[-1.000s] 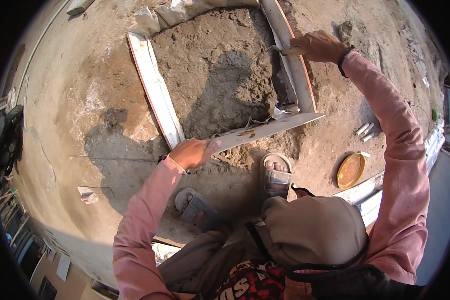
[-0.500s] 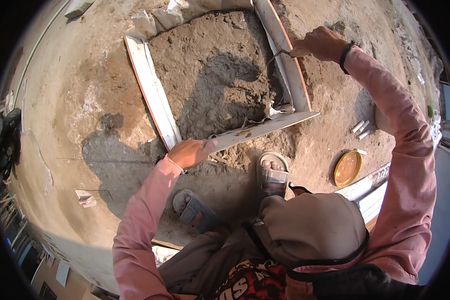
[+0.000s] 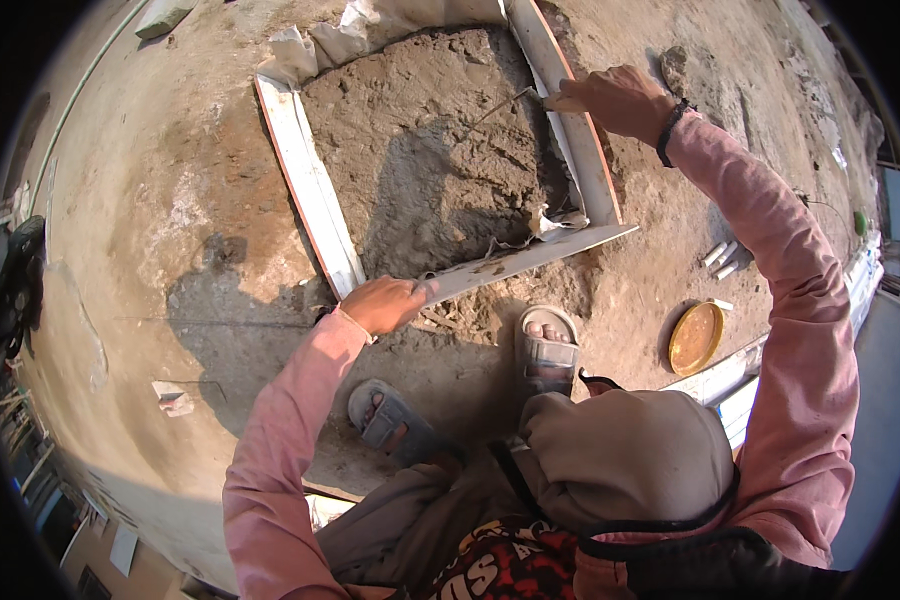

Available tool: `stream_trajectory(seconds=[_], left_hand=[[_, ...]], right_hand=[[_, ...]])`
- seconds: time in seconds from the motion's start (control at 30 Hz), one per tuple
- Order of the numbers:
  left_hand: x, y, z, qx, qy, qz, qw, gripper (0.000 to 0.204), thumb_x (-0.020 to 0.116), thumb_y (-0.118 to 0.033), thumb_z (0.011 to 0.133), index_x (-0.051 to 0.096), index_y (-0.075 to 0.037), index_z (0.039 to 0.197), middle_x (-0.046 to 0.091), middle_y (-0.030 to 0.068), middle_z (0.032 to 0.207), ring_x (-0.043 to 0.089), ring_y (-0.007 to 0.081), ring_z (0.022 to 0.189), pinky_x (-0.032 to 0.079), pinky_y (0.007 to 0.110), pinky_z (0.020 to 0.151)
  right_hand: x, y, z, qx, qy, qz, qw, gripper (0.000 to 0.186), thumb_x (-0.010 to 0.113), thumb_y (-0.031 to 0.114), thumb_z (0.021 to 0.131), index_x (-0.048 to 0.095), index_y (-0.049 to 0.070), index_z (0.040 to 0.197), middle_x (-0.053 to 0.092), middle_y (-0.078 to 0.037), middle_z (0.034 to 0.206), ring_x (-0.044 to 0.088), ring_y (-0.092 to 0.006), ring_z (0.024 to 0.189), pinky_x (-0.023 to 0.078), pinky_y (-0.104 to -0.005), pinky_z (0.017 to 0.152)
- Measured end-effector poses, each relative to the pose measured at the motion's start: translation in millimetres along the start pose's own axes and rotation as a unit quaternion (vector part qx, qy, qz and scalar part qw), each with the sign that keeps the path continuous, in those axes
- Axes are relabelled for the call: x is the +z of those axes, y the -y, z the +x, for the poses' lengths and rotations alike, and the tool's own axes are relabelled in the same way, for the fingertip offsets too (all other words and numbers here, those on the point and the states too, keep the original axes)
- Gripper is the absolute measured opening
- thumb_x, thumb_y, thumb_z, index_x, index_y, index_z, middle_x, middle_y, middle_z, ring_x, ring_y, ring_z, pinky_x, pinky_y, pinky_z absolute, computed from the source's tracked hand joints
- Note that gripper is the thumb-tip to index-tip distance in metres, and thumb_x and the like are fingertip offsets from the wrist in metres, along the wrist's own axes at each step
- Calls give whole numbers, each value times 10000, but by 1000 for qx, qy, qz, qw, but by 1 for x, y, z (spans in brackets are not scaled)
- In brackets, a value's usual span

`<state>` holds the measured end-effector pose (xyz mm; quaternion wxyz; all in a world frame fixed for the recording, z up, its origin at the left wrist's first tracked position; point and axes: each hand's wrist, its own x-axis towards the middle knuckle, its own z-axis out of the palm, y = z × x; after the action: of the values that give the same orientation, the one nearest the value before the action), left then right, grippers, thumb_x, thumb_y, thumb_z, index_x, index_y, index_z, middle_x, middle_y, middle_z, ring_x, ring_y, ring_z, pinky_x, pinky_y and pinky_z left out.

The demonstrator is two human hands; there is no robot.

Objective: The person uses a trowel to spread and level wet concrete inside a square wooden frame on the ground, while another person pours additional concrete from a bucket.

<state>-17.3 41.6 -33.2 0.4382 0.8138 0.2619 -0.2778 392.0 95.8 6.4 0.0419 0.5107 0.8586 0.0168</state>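
Holding tool (image 3: 503,106) — right grip (image 3: 620,102) — shape unclear

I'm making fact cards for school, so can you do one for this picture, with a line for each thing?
Left hand: touching the left end of the near board; left hand grip unclear
Right hand: right hand holds a thin tool out over the mud
Mud: grey-brown mud, rough on top, with boards around it
Feet: grey sandals
On the ground, right: round yellow-brown dish
Light: sunny, with shadows
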Motion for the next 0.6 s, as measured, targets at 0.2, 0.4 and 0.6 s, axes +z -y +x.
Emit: stream_trajectory(seconds=[0.2, 0.4, 0.6], left_hand=[[10, 15, 11, -46, -1, -9, 999, 695, 208, -565, 943, 575, 2, 1108, 608, 254, 860, 576, 411, 847, 437, 474, 780], [-1, -4, -1, -135, 1, -86, 987, 713, 219, -595, 924, 527, -39, 1247, 626, 246, 927, 581, 405, 950, 421, 447, 879], [4, 1, 1, -146, 22, -80, 986, 704, 213, -597, 923, 529, -64, 1257, 629, 246, 938, 576, 405, 975, 417, 442, 898]], right_hand=[[82, 33, 70, 214, 95, 114, 966, 409, 570, 245, 810, 485, 214, 1209, 661, -133, 904, 653, -315, 830, 512, -445, 706], [77, -26, 54, 72, 218, 46, 972, 478, 628, 131, 753, 506, 269, 1194, 674, -80, 912, 657, -284, 873, 514, -423, 744], [12, -39, 50, -100, 305, -143, 936, 415, 638, 68, 729, 572, 260, 1092, 668, -76, 824, 663, -272, 820, 514, -418, 694]])
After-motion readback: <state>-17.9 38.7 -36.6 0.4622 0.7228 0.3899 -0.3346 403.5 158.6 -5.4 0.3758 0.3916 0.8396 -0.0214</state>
